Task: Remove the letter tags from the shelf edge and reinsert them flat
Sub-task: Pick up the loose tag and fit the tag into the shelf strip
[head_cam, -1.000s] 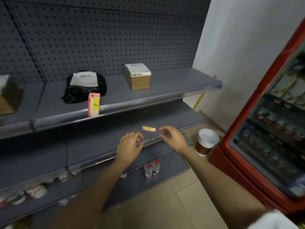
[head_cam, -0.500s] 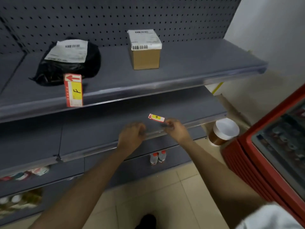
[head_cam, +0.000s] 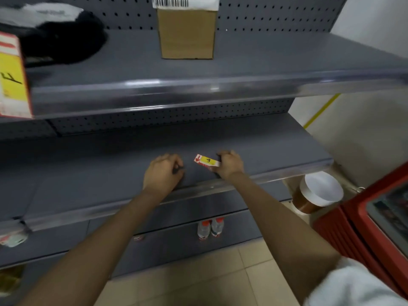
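Note:
A small tag (head_cam: pixel 207 160) with a red arrow and a yellow patch marked with a letter lies above the middle shelf, and my right hand (head_cam: pixel 229 164) pinches its right end. My left hand (head_cam: pixel 163 172) is curled with its fingers closed, resting on the middle shelf (head_cam: pixel 88 182) just behind the clear edge strip (head_cam: pixel 209 185). A second, larger tag (head_cam: pixel 13 78) marked F stands upright in the upper shelf's edge strip (head_cam: pixel 198 89) at the far left.
On the upper shelf sit a cardboard box (head_cam: pixel 186 34) and a black bag (head_cam: pixel 64 38). Two small bottles (head_cam: pixel 210 227) stand on a lower shelf. A brown tub with a white lid (head_cam: pixel 318 194) and a red cooler (head_cam: pixel 375 221) are at the right.
The view has moved closer to the shelves and tilted down. My hands have stayed at the middle shelf edge, the right still holding the small tag, and my left hand has curled shut.

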The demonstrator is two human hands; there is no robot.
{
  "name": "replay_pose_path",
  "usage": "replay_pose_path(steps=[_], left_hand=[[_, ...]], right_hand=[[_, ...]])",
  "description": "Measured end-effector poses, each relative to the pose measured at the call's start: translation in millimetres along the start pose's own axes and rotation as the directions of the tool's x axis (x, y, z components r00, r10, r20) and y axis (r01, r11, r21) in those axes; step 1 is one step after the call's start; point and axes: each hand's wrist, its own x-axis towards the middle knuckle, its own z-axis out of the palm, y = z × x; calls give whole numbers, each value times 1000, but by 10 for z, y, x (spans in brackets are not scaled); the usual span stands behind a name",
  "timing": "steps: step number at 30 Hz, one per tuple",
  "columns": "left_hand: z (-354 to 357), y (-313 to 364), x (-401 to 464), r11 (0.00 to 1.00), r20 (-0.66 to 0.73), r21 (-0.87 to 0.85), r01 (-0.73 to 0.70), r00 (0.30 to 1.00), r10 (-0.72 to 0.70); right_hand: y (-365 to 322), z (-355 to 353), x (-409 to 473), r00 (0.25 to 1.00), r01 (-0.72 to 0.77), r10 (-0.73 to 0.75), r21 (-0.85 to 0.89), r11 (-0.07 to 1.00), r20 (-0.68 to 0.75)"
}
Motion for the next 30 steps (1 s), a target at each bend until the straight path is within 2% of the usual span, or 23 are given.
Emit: replay_pose_path(steps=[4, 8, 11, 14, 16, 22, 25, 30], left_hand=[[72, 104, -78, 1000, -20, -25, 7, 1000, -8], [-82, 311, -176, 999, -33, -54, 7, 999, -9], [-287, 388, -270, 998, -33, -56, 25, 999, -27], [-626, 442, -418, 998, -41, -27, 60, 997, -61], [-899, 498, -532, 998, -47, 12, 69, 997, -69], [-1735, 754, -864, 988, -142, 92, 124, 984, -111], [-2076, 734, -1106, 978, -210, 89, 186, 964, -165], [-2490, 603, -1518, 972, -241, 3, 236, 943, -228]], right_hand=[[-99, 12, -28, 997, 2, -6, 55, 998, 82], [-128, -80, -168, 986, -23, 20, 16, 1000, 166], [-160, -181, -285, 988, 3, -11, 50, 999, 154], [-311, -348, -529, 990, 63, -82, 154, 986, 116], [-464, -493, -733, 978, 118, -147, 189, 975, 149], [-1162, -1007, -1284, 870, 356, -424, 274, 894, 253], [-1535, -1126, -1541, 818, 446, -521, 305, 842, 242], [-1979, -1167, -1835, 772, 491, -604, 415, 766, 201]])
